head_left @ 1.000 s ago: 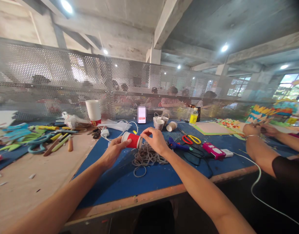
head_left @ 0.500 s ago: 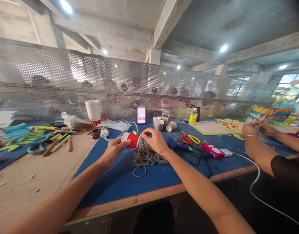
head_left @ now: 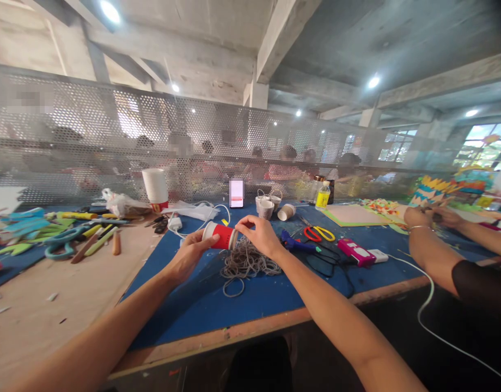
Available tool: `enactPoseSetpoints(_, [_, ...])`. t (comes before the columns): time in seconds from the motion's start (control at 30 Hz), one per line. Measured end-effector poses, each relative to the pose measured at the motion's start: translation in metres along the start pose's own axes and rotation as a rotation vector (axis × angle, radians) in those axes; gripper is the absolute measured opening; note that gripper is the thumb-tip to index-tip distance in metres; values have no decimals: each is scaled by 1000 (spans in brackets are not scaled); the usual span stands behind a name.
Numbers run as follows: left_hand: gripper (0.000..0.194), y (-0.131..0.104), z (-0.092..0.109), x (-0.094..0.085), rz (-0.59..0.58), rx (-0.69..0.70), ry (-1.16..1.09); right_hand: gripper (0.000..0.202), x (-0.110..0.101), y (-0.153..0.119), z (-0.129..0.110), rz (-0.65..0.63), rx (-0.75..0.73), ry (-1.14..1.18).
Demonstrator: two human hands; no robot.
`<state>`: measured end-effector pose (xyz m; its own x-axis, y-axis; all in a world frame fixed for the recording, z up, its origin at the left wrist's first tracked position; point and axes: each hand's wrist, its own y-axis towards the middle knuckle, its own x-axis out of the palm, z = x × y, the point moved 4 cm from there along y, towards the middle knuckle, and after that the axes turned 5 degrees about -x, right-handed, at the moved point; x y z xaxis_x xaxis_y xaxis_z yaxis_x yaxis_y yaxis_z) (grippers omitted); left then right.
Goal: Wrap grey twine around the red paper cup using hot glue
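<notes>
My left hand (head_left: 189, 255) grips a red and white paper cup (head_left: 223, 238) lying sideways above the blue mat, thumb on its wall. At the cup's right end, my right hand (head_left: 259, 235) has thumb and finger pinched together on grey cord, which rings that end; the fingers partly hide it. Directly below lies a tangled heap of grey cord (head_left: 250, 262). Beside the heap, to the right, rests a blue glue gun (head_left: 297, 242). Behind the hands stand small cord-covered cups with handles (head_left: 265, 209), and another cord-covered cup (head_left: 286, 212) lies on its side.
A stack of white paper cups (head_left: 154, 186) and a phone (head_left: 236, 194) stand at the back. Scissors (head_left: 324, 234), a magenta box (head_left: 355, 252) and a yellow bottle (head_left: 323, 196) are rightward. Tools, including teal scissors (head_left: 60, 251), lie left. Another person's hands (head_left: 420, 218) work far right.
Both hands keep almost the same hold on the cup and the cord. The view has shifted very slightly; nothing else visibly moves on the table.
</notes>
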<state>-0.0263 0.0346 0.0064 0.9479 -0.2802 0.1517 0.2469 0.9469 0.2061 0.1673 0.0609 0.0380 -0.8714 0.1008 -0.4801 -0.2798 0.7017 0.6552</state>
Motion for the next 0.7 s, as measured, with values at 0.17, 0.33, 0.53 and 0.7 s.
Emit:
enactPoseSetpoints(0.17, [27,0,-1,0,5,-8,-5,12,-1,1,1,-8,-6,20])
enactPoseSetpoints(0.33, [28,0,-1,0,-1,11,14,16,0,1,6,-30,0,78])
enactPoseSetpoints(0.53, [28,-1,1,2,-9,12,28,15,2,2,14,-50,67,154])
enactPoseSetpoints(0.7, [27,0,-1,1,-27,17,25,13,3,2,14,-56,122,219])
